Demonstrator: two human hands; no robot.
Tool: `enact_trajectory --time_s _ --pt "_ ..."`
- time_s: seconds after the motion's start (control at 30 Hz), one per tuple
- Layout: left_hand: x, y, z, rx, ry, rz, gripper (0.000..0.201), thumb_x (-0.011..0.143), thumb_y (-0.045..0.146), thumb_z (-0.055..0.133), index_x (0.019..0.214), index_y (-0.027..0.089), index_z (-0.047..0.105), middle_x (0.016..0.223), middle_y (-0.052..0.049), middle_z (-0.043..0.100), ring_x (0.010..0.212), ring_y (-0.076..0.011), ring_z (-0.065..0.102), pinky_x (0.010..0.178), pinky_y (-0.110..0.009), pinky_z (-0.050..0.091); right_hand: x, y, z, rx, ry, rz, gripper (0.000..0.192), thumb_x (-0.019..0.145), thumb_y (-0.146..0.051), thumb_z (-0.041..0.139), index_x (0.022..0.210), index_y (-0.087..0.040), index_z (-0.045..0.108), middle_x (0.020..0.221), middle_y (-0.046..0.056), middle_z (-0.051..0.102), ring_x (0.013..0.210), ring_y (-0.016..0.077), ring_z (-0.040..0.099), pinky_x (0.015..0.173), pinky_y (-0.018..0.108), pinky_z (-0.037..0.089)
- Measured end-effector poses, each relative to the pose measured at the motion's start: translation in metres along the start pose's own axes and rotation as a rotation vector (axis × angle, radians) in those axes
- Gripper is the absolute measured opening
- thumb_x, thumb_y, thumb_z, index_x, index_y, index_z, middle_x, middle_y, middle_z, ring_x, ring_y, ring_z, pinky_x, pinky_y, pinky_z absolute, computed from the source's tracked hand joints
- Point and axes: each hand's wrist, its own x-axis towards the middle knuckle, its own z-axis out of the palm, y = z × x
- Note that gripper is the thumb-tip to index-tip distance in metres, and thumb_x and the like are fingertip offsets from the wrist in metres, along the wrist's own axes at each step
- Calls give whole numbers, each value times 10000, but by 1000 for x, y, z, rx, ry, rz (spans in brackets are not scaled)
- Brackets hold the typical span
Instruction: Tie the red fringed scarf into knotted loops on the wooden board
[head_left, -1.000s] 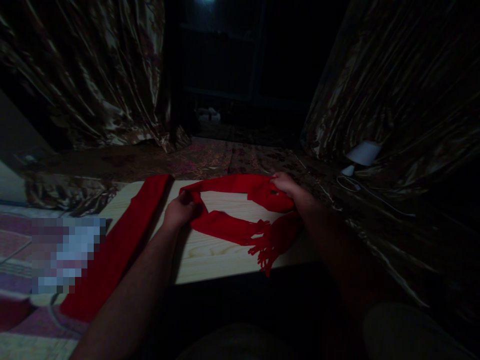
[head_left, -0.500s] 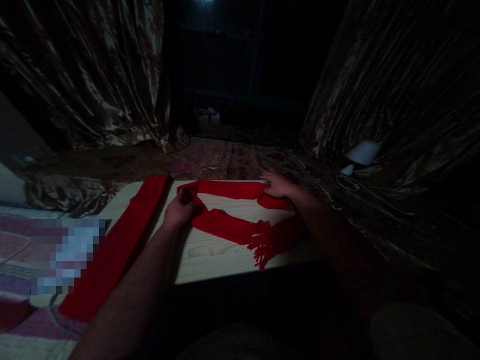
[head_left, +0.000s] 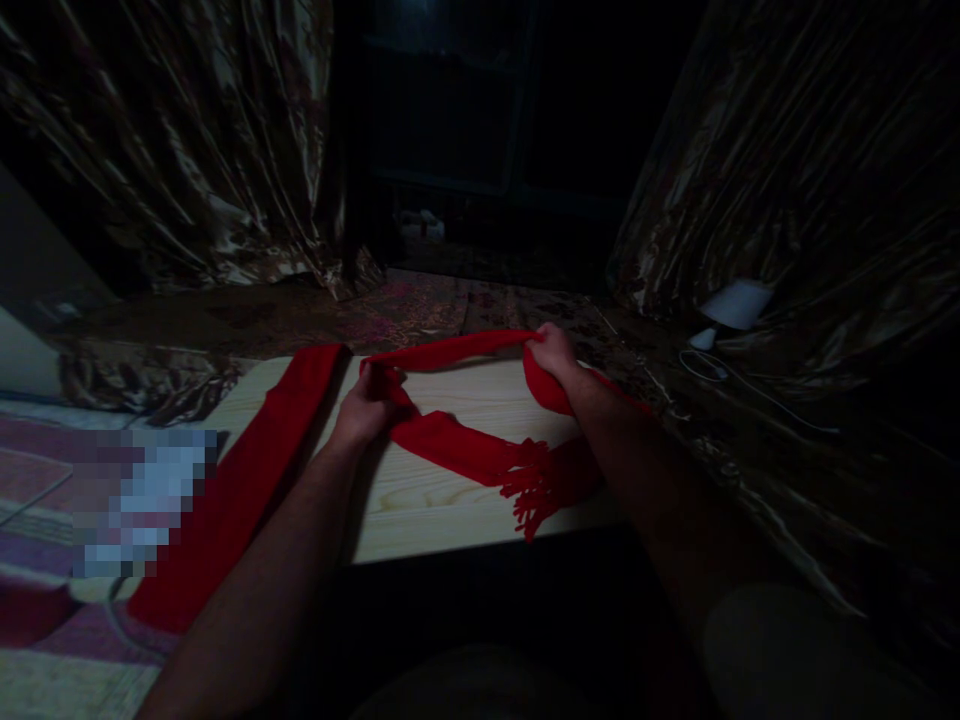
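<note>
A red scarf (head_left: 457,445) with a fringed end lies in a loop across the pale wooden tabletop (head_left: 420,510). My left hand (head_left: 365,410) is closed on the scarf at the loop's left end. At the far right, my right hand (head_left: 555,352) grips another part of it, lifted a little off the wood. Between both hands the far strip runs taut. The fringe hangs near the table's front edge, and part of the scarf passes behind my right forearm. A folded red length of cloth (head_left: 255,470) lies on the left; whether it joins the scarf is hidden.
A small white lamp (head_left: 735,305) with a cord stands on the dark patterned cover at the right. Patterned curtains (head_left: 247,150) hang on both sides of a dark window. A striped cloth (head_left: 37,540) and a blurred-out patch are at the left. The room is dim.
My right hand has closed on the scarf and raised it slightly, drawing the far strip straight. My left hand keeps its hold almost in place.
</note>
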Motion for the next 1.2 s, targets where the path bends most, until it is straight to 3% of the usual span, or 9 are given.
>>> enact_trajectory --time_s 0.07,0.2,0.4,0.47,0.6,0.77,0.93,1.07,1.2 --pt "-1 2 1 -19 1 29 981 634 116 757 1535 229 386 1236 -82 703 1092 -245 679 903 -316 561 -3 -9 0 -158 -23 -22 330 906 -291 556 1155 -110 675 1110 169 726 1003 245 685 833 295 507" --pt "2 -5 -1 63 20 -22 1091 583 129 817 1565 191 348 1345 -124 642 1201 -290 631 1002 -357 521 -19 -25 10 -352 -365 -135 347 739 -265 747 1052 -116 744 1070 213 738 976 315 701 802 329 511" --pt "2 -6 1 40 -35 -69 724 678 129 753 1383 173 591 1324 -114 665 1207 -264 636 1038 -340 496 -27 -31 24 -273 -453 -239 392 675 -243 800 1047 -129 750 1017 183 753 926 299 710 765 302 506" --pt "0 -1 2 -35 -40 -93 664 697 123 733 1349 165 620 1306 -113 676 1175 -262 654 1025 -342 512 -23 -31 23 -194 -419 -210 349 736 -255 754 1058 -120 734 1017 163 752 911 279 708 763 291 507" --pt "-1 6 3 -338 -18 -120 699 757 151 688 1441 161 542 1314 -124 670 1129 -257 679 969 -352 558 -16 -31 16 -56 -42 1 329 930 -255 530 1191 -96 653 1137 163 721 1011 233 687 833 272 501" --pt "1 0 5 -210 -10 -151 601 679 179 779 1272 170 684 1207 -107 724 1089 -264 694 962 -354 563 -37 -37 15 -294 -328 -83 395 834 -259 671 1188 -84 656 1172 209 701 1050 295 675 849 325 501" --pt "-1 -3 3 -12 -21 -79 737 665 171 801 1377 192 611 1287 -81 691 1162 -246 662 1029 -339 514 -84 -65 13 -332 -119 -368 338 943 -284 526 1224 -122 623 1278 206 639 1219 291 574 1016 389 425" --pt "0 -5 2 45 -28 -50 980 659 158 807 1545 164 389 1389 -96 625 1213 -229 635 1034 -297 500 -120 -83 12 -180 -475 -566 437 900 -495 598 1183 -166 643 1179 136 698 1045 254 657 863 302 474" --pt "0 -8 1 277 -8 27 977 663 134 775 1554 151 376 1394 -127 616 1237 -261 620 1050 -308 480 -146 -86 1 -205 -695 -676 579 795 -537 697 1223 -153 627 1173 151 704 989 276 677 758 297 472"
